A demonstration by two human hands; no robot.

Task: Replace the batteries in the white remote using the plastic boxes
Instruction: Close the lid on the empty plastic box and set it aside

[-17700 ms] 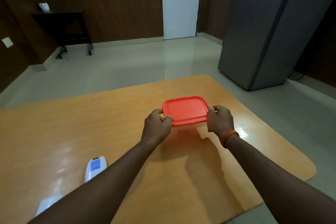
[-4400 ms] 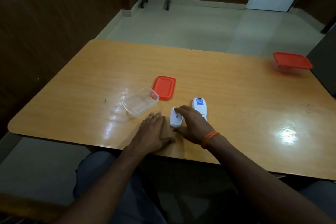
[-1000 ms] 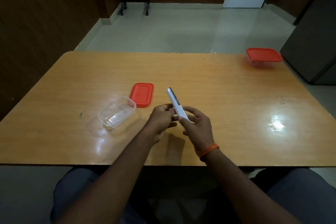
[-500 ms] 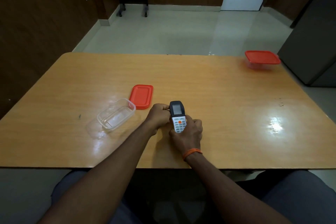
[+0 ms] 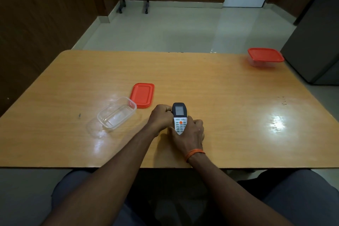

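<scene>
A: Where was the remote?

B: Near the front middle of the worktop, held by both hands, button side up, with its dark screen end pointing to 12 o'clock and the white keypad end toward the person.

A: How were the hands placed on it?

B: The right hand wrapped the lower half from the 3 o'clock side, fingers curled round the body and the thumb lying along its left edge. The left hand sat at 9 o'clock of the screen end, fingers bent in and pinching that upper edge. Whether the remote's back touched the wood, I could not tell.

A: And the boxes?

B: A clear box without its lid lay on the worktop at about 9 o'clock from the remote, near the left hand but apart from it. It looked empty, though glare made that hard to judge. Its red lid lay flat at the box's 1 o'clock corner, roughly 11 o'clock from the remote; whether they touched was unclear.

A: Any other box?

B: A second box with a red lid shut on it stood at the far right corner, at 2 o'clock, well apart from the hands.

A: Anything on the wrist?

B: An orange band circled the right wrist.
</scene>
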